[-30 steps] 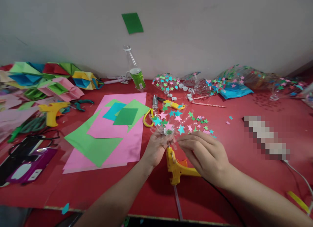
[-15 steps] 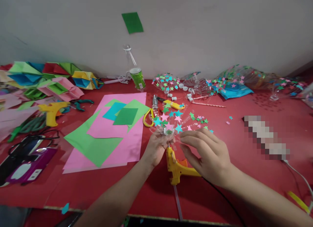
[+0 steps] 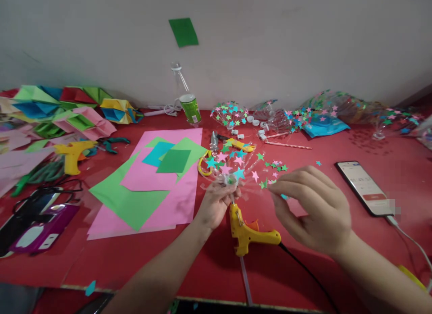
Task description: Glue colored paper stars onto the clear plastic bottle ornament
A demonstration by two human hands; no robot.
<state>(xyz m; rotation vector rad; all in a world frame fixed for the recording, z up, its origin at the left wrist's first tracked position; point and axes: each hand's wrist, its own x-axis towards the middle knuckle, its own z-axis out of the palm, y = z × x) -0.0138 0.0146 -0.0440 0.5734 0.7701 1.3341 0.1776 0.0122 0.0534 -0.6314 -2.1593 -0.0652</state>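
My left hand [image 3: 216, 201] is closed on a clear plastic bottle piece [image 3: 231, 179] covered with pink, blue and green paper stars. Its round neck faces me and shows green inside. Just under those fingers is the nozzle of a yellow glue gun [image 3: 240, 233], lying on the table with a glue stick out of its back. My right hand [image 3: 312, 210] hovers to the right, fingers curved and slightly apart from the thumb, with nothing visible held. Its fingertips are near loose paper stars [image 3: 275, 174]; a blue star [image 3: 284, 197] shows beside the fingers.
Pink and green paper sheets [image 3: 135, 210] lie left of centre. Behind my left hand are pliers [image 3: 213, 140] and a yellow-handled cutter [image 3: 241, 145]. A bottle [image 3: 189, 109] stands by the wall. A phone [image 3: 364, 188] and another glue gun [image 3: 72, 156] lie at the sides.
My right hand has moved right, away from the bottle piece, towards the loose stars. The bottle piece has turned slightly in my left hand. The glue gun has stayed in place.
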